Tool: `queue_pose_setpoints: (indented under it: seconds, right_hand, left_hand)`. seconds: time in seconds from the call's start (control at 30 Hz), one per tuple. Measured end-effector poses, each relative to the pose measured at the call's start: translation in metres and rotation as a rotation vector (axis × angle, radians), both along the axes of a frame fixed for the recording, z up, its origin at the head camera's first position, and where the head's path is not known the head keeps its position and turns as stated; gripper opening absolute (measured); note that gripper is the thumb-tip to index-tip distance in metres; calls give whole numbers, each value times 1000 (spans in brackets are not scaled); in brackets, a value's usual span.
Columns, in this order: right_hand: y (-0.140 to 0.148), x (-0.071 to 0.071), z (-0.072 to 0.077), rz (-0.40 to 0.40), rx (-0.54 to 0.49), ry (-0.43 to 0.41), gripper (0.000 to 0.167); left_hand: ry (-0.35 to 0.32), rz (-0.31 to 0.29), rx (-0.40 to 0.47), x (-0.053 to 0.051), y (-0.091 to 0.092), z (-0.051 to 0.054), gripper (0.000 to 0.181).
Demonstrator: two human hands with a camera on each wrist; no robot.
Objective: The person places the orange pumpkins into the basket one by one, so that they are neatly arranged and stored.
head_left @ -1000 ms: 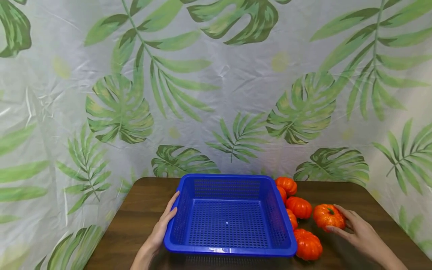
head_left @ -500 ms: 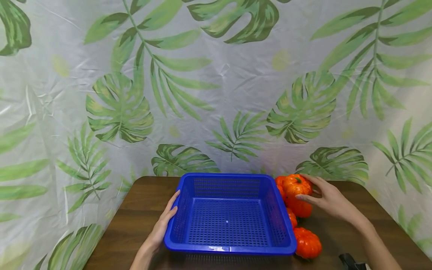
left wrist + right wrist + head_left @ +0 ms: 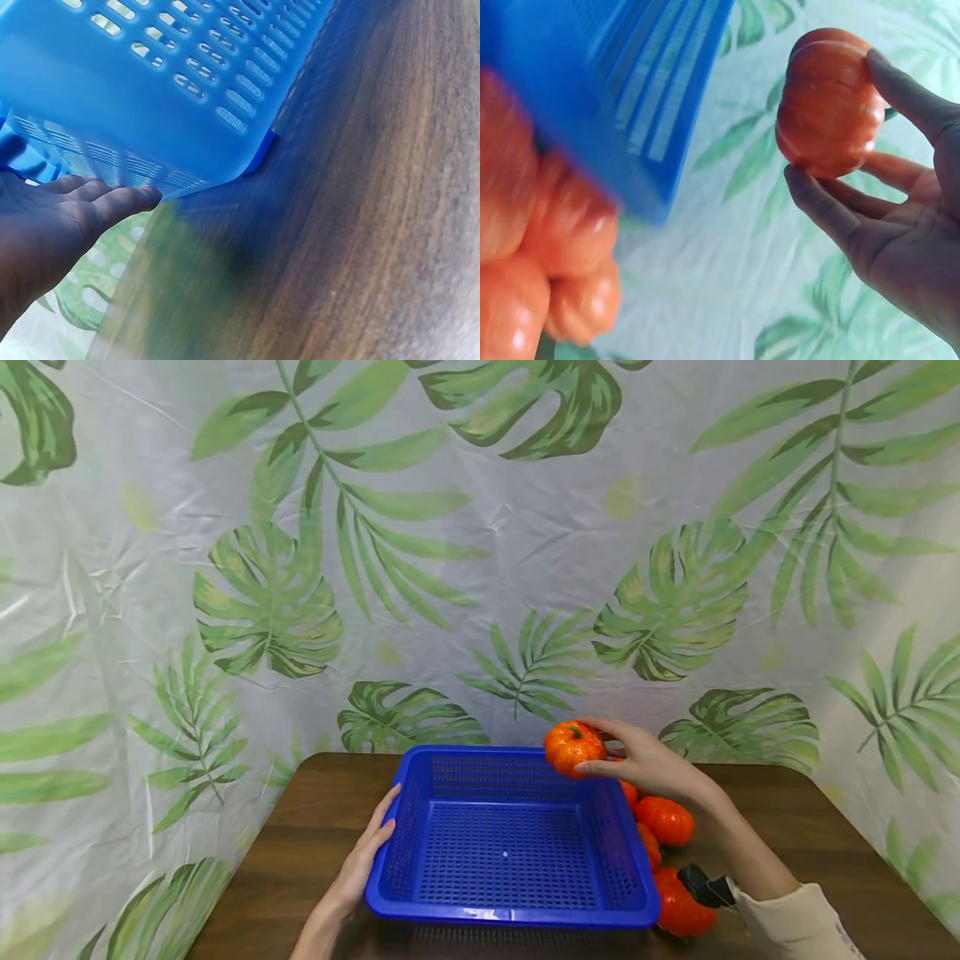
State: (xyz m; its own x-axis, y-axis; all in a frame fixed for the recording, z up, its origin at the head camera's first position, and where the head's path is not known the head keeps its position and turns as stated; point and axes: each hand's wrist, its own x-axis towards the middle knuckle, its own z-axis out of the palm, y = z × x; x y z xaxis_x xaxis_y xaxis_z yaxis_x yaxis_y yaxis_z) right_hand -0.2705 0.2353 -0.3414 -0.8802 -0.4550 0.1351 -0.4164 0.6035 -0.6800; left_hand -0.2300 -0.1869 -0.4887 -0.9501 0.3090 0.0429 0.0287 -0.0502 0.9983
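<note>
One orange pumpkin is held aloft by the right hand at the far right corner of the blue basket in the head view. It is gripped from its right side between curled fingers and thumb, and the basket's far rim is partly covered by it. A moment earlier it was seen to the right of the basket; it has now been carried across to the rim, so the transfer can be judged well advanced, though the fruit has not yet been set down. More pumpkins are clustered along the basket's right wall on the wooden table. The basket's left side is touched by the left hand, unmoved since the earlier frames.

In the left wrist view, that hand is pictured against the basket's outer wall, its fingers extended rather than curled.

In the right wrist view, the pumpkin is shown pinched by the fingertips, apart from the basket; the clustered ones are blurred beside the basket's wall.
</note>
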Motion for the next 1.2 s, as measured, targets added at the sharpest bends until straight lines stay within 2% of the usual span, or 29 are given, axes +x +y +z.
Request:
queue_pose_setpoints:
  seconds: [0.1, 0.2, 0.43, 0.6, 0.8, 1.03, 1.2]
  right_hand:
    - [-19, -9, -1, 58, 13, 34, 74]
    - [-37, -16, -4, 98, 13, 31, 74]
    - [-82, -31, -11, 178, -6, -21, 72]
    - [-110, -43, -18, 208, 6, -57, 71]
    - [-137, -54, -36, 243, 68, -67, 70]
    - [-160, -56, -65, 278, 137, -83, 67]
    - [-170, -58, -82, 281, 138, -104, 69]
  left_hand:
    - [4, -13, 1, 0, -1, -1, 55]
    - [2, -26, 7, 1, -1, -1, 55]
    - [2, -35, 8, 0, -2, -1, 55]
    - [14, -40, 7, -2, -1, 0, 55]
    - [27, -31, 1, -4, 1, 1, 56]
    - [9, -8, 9, -1, 1, 0, 55]
    - [6, 15, 3, 0, 1, -1, 55]
